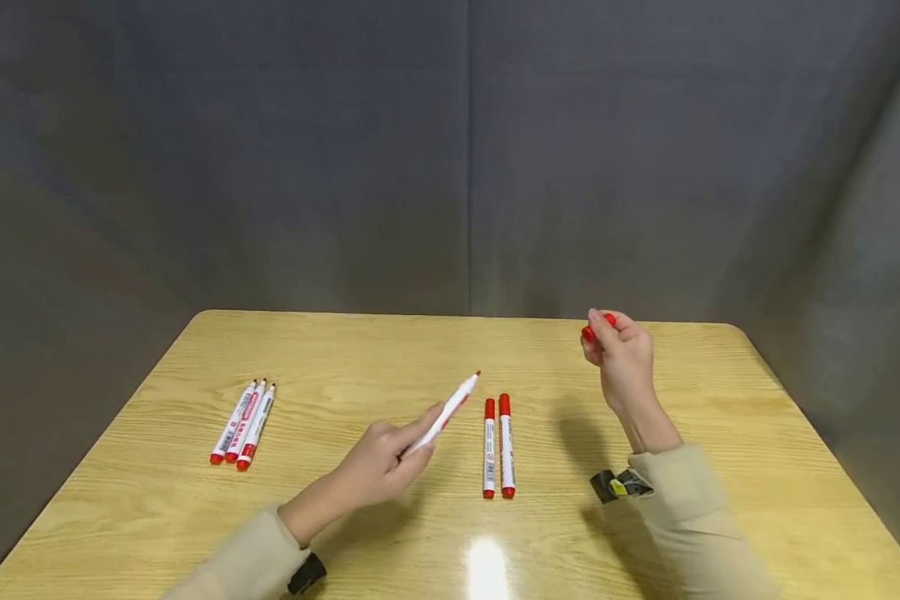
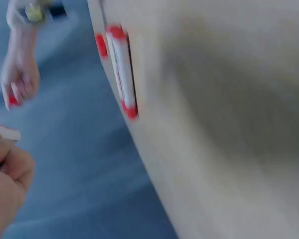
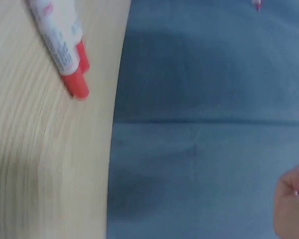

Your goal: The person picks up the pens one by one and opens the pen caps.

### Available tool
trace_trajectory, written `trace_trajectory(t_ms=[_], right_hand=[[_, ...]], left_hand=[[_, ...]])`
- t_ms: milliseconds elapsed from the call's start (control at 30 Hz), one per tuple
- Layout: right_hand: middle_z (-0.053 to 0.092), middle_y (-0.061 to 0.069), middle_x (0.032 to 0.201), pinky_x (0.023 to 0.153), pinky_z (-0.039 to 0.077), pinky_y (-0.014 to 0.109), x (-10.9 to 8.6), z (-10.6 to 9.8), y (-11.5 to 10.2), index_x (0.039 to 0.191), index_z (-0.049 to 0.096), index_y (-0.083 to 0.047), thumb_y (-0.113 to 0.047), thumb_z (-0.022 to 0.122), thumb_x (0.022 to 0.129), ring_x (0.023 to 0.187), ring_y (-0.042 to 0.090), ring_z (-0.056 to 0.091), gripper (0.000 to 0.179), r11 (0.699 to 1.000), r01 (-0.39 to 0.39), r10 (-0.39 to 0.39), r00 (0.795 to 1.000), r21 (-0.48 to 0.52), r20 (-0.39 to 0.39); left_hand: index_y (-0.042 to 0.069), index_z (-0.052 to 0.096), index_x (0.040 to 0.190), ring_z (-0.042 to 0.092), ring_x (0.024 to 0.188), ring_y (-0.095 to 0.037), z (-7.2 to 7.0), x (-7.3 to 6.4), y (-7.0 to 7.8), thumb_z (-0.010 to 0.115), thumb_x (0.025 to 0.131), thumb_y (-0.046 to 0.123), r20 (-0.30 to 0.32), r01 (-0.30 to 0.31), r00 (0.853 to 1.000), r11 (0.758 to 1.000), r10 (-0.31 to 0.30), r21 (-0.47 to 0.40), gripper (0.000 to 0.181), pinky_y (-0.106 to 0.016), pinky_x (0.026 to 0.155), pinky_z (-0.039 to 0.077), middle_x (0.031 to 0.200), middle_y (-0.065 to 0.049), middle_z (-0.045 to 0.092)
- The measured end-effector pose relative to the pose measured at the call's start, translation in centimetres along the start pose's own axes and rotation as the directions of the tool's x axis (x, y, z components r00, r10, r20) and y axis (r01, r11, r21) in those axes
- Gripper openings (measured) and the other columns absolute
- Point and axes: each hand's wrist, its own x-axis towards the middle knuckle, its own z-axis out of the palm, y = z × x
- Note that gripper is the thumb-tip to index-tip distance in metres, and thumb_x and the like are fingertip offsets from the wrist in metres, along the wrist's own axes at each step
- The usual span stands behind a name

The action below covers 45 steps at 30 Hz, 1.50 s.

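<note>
Left hand (image 1: 386, 458) pinches marker (image 1: 447, 412), aimed between one and two o'clock; right hand (image 1: 628, 367) curls round red cap (image 1: 609, 320). Marker likely light, stiff, slick; best held mid-length.

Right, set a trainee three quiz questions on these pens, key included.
1. How many pens lie on the table?
2. True or false: every pen on the table is capped.
3. The left hand holds: A, a capped pen; B, an uncapped pen; C, nothing.

Key: 1. Five. 2. False; the group of three shows bare tips. 3. B.
</note>
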Motion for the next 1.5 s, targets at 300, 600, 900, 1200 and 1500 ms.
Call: trace_trajectory(t_ms=[300, 600, 900, 1200, 1500], right_hand=[[0.057, -0.004, 0.058, 0.051, 0.046, 0.016, -1.2, -1.0, -0.5, 0.102, 0.043, -0.006, -0.012, 0.059, 0.088, 0.051, 0.006, 0.053, 0.021, 0.896, -0.028, 0.115, 0.979, -0.442, 0.171], [0.062, 0.001, 0.065, 0.046, 0.044, 0.021, -1.6, -2.1, -0.4, 0.099, 0.058, 0.002, -0.015, 0.058, 0.09, 0.052, 0.011, 0.055, 0.02, 0.879, 0.051, 0.091, 0.958, -0.474, 0.273], [0.055, -0.001, 0.062, 0.045, 0.037, 0.021, -1.9, -3.1, -0.6, 0.112, 0.041, 0.001, -0.016, 0.059, 0.089, 0.05, 0.01, 0.046, 0.034, 0.806, 0.021, 0.197, 0.933, -0.592, 0.302], [0.061, 0.001, 0.062, 0.043, 0.039, 0.024, -2.0, -4.6, -0.5, 0.121, 0.052, 0.005, -0.017, 0.059, 0.089, 0.048, 0.011, 0.049, 0.039, 0.774, 0.039, 0.202, 0.931, -0.632, 0.305], [0.062, 0.002, 0.063, 0.044, 0.04, 0.023, -2.4, -5.7, -0.7, 0.111, 0.044, -0.001, -0.016, 0.059, 0.089, 0.05, 0.011, 0.052, 0.031, 0.763, 0.006, 0.24, 0.926, -0.646, 0.292]], left_hand=[[-0.008, 0.05, 0.125, 0.032, 0.039, 0.004, -2.2, -1.1, -0.7, 0.056, 0.086, 0.003, -0.085, 0.054, 0.995, 0.998, -0.051, 0.031, 0.042, -0.008, 0.036, 0.027, 0.05, 0.005, 0.045], [-0.006, 0.054, 0.122, 0.029, 0.043, 0.008, -5.4, -3.1, -0.9, 0.06, 0.079, 0.0, -0.156, 0.17, 0.976, 0.977, -0.15, 0.125, 0.044, -0.009, 0.037, 0.027, 0.051, 0.012, 0.041], [-0.005, 0.056, 0.12, 0.028, 0.044, 0.007, -7.8, -5.0, -1.3, 0.063, 0.078, 0.0, -0.184, 0.249, 0.96, 0.945, -0.212, 0.214, 0.043, -0.01, 0.037, 0.026, 0.051, 0.015, 0.038], [-0.005, 0.055, 0.121, 0.026, 0.04, 0.009, -10.1, -6.6, -1.9, 0.063, 0.076, -0.003, -0.209, 0.319, 0.941, 0.904, -0.266, 0.285, 0.046, -0.011, 0.033, 0.024, 0.049, 0.017, 0.036], [-0.007, 0.054, 0.122, 0.036, 0.038, 0.009, -12.6, -8.4, -2.5, 0.062, 0.076, -0.004, -0.251, 0.41, 0.907, 0.845, -0.338, 0.343, 0.047, -0.012, 0.032, 0.031, 0.047, 0.007, 0.049]])
